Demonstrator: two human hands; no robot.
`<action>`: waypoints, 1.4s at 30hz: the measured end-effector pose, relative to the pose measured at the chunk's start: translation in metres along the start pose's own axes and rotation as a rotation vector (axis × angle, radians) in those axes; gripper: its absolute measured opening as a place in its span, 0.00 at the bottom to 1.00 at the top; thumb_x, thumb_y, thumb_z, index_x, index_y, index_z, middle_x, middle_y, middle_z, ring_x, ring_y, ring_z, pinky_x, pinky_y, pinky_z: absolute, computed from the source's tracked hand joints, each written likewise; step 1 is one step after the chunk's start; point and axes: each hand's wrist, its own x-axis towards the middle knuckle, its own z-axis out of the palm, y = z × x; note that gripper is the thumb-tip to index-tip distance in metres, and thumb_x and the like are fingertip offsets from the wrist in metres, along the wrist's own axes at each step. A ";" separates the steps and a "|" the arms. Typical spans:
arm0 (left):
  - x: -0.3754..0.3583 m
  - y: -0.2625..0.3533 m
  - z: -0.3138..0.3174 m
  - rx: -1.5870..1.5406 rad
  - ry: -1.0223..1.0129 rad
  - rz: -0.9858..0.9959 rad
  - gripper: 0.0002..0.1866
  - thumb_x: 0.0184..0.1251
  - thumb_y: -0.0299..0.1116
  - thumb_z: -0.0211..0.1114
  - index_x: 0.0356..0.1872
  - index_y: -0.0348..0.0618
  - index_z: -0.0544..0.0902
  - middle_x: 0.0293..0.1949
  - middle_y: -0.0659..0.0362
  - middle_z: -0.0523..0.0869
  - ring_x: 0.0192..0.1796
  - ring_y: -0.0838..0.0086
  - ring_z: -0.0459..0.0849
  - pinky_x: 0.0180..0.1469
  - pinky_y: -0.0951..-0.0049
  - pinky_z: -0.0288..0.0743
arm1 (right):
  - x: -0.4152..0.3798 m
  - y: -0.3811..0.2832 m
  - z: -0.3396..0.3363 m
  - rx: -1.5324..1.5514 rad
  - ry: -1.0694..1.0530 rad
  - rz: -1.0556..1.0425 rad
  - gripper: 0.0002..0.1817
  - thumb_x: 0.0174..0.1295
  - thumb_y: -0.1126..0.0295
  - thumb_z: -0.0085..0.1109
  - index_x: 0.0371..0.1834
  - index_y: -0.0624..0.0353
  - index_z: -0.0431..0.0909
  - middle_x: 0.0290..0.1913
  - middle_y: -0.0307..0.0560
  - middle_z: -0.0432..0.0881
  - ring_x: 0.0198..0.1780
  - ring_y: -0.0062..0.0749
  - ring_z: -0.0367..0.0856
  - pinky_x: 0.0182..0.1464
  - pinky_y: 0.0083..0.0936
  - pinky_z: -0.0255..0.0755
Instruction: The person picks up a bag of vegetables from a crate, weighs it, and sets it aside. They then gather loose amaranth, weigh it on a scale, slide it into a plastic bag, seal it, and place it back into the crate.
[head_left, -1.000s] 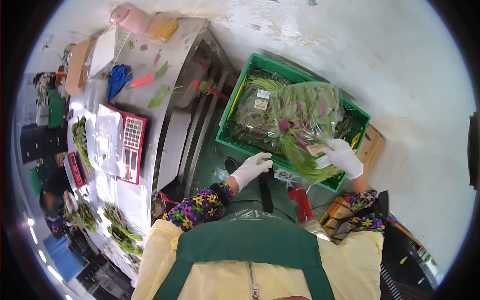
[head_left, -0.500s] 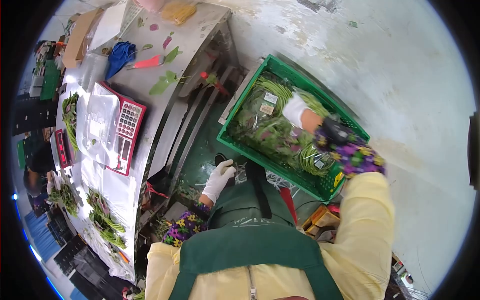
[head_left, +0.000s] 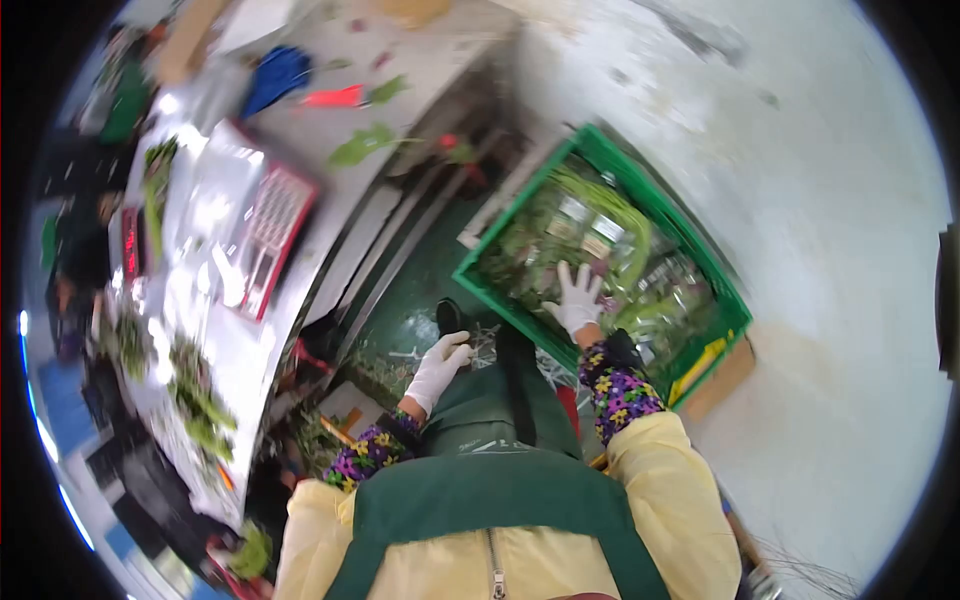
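Right hand (head_left: 577, 303) is over the bagged greens (head_left: 622, 262) in the crate (head_left: 725, 343), fingers spread, bags at 1 o'clock past the tips. Left hand (head_left: 438, 372) is loosely curled, grip hidden.

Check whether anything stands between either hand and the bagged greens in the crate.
Nothing visible blocks the right hand: it is over the green crate, fingers spread at the bagged greens. The left hand is outside, with the near wall between it and them.
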 end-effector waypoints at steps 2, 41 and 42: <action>-0.008 -0.003 -0.013 0.045 0.063 0.054 0.21 0.71 0.35 0.58 0.61 0.36 0.73 0.47 0.53 0.84 0.48 0.72 0.83 0.53 0.72 0.76 | 0.018 0.005 0.012 -0.115 0.021 -0.099 0.51 0.50 0.45 0.67 0.77 0.39 0.50 0.76 0.64 0.47 0.74 0.72 0.41 0.65 0.71 0.52; -0.207 -0.160 -0.598 0.035 1.535 -0.713 0.18 0.57 0.40 0.65 0.48 0.45 0.83 0.46 0.51 0.86 0.49 0.62 0.86 0.52 0.63 0.76 | -0.094 -0.574 -0.095 -0.140 0.397 -1.335 0.23 0.63 0.72 0.56 0.63 0.64 0.70 0.62 0.57 0.72 0.64 0.50 0.69 0.65 0.38 0.62; -0.210 -0.154 -0.602 0.027 1.526 -0.729 0.18 0.58 0.39 0.64 0.48 0.44 0.83 0.47 0.50 0.86 0.49 0.62 0.86 0.52 0.63 0.76 | -0.085 -0.580 -0.092 -0.133 0.445 -1.355 0.26 0.62 0.68 0.59 0.64 0.62 0.69 0.63 0.58 0.70 0.65 0.53 0.67 0.65 0.40 0.63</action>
